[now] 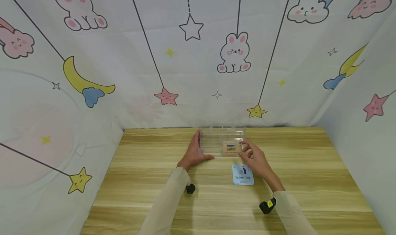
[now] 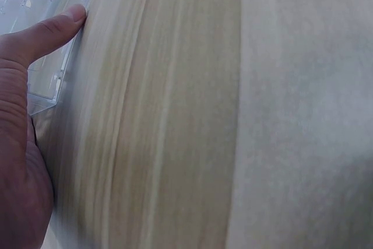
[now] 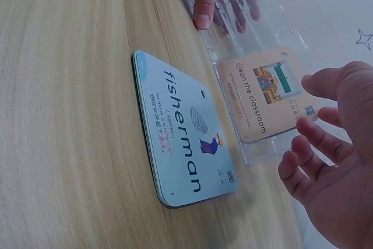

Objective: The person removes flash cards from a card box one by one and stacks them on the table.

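A clear plastic compartment box [image 1: 211, 138] stands at the back of the table. My left hand [image 1: 194, 152] grips its left end, thumb along the near edge [image 2: 55, 88] and fingers visible through the plastic in the right wrist view. In its near right compartment sits an orange flashcard [image 3: 256, 94] reading "clean the classroom". My right hand [image 1: 256, 159] is at the right edge of that card, thumb and forefinger tips apart at its corners, the other fingers loosely bent. Closer to me lies a stack of blue flashcards [image 3: 180, 135], topped by "fisherman".
The wood-grain table [image 1: 148, 180] ends at the back against a white cloth [image 1: 198, 73] printed with rabbits, stars and moons. More printed cloth hangs at both sides. A black camera [image 1: 190, 188] sits at the left wrist, another camera [image 1: 266, 205] at the right.
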A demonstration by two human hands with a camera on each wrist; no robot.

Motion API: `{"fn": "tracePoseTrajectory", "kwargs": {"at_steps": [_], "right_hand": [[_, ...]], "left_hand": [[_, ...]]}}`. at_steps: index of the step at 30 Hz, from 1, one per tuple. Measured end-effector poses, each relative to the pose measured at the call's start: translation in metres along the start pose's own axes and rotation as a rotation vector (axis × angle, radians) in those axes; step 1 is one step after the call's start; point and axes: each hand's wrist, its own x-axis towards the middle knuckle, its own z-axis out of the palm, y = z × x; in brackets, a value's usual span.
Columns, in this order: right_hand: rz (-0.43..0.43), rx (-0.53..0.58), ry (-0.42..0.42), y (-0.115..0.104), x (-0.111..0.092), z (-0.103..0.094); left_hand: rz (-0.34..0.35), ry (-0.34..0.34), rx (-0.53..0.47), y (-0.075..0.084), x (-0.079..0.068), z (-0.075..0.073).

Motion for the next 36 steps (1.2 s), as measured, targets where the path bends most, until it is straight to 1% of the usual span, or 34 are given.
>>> {"fn": "tracePoseTrajectory", "kwargs": {"at_steps": [12,19,24,28,36], "right_hand": [[-0.048,0.002,0.041,0.0023,-0.003,-0.001],[-0.052,0.051,0.049,0.0018,-0.0027,-0.0013],[-0.057,0.084,0.041,0.0035,-0.0019,0.0009],[-0.065,0.094,0.03,0.005,-0.0013,0.003],[-0.062,0.078,0.037,0.0013,0.0034,0.004]], "left_hand": [[0.006,0.012,0.003,-0.0028,0.0011,0.0005],[-0.002,-0.003,0.002,-0.0005,-0.0007,-0.0008],[0.017,0.008,-0.005,-0.0006,-0.0022,-0.0007],[0.02,0.01,-0.024,-0.0003,-0.0028,-0.0006],[0.019,0.013,-0.03,0.0013,-0.0021,-0.0016]]}}
